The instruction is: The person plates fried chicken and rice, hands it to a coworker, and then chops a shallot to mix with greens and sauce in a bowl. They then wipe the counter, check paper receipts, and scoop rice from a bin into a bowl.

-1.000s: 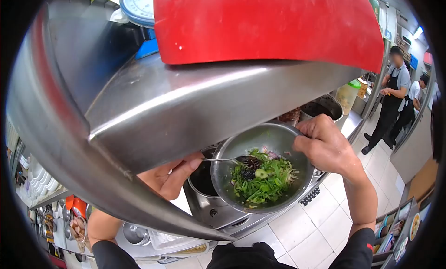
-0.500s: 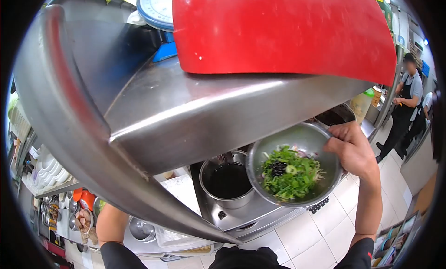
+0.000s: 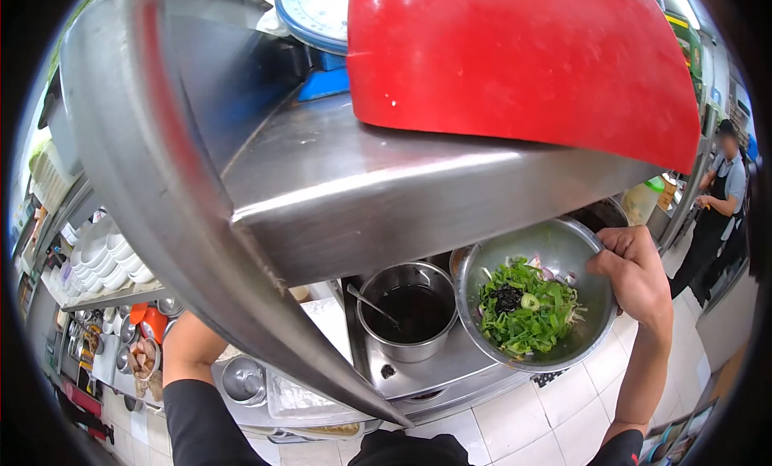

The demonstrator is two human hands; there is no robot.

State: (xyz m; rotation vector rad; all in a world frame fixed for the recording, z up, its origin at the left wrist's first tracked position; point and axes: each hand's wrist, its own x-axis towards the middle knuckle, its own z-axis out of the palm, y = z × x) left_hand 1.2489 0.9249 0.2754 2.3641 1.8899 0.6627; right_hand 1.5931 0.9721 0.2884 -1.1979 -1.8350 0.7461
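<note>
My right hand (image 3: 631, 273) grips the right rim of a steel mixing bowl (image 3: 599, 317), thumb over the edge. The bowl is tilted a little towards me. Inside lie chopped green leaves (image 3: 515, 333), a dark paste-like clump (image 3: 507, 298), a pale green slice (image 3: 529, 302) and some purplish slices. Left of the bowl stands a steel pot (image 3: 408, 349) of dark liquid, with a spoon (image 3: 371, 303) leaning on its left rim. Of my left arm only the forearm (image 3: 191, 345) shows; the steel post and shelf hide the hand.
A steel shelf (image 3: 450, 192) with a curved post (image 3: 153, 160) crosses close in front. On it are a red panel (image 3: 523, 72) and a blue scale (image 3: 318, 12). Stacked white bowls (image 3: 108, 257) stand left. A person (image 3: 720, 201) in an apron stands far right.
The view has shifted, so most things sit further right and slightly lower. The spoon in the pot now shows plainly. My right hand still holds the bowl.
</note>
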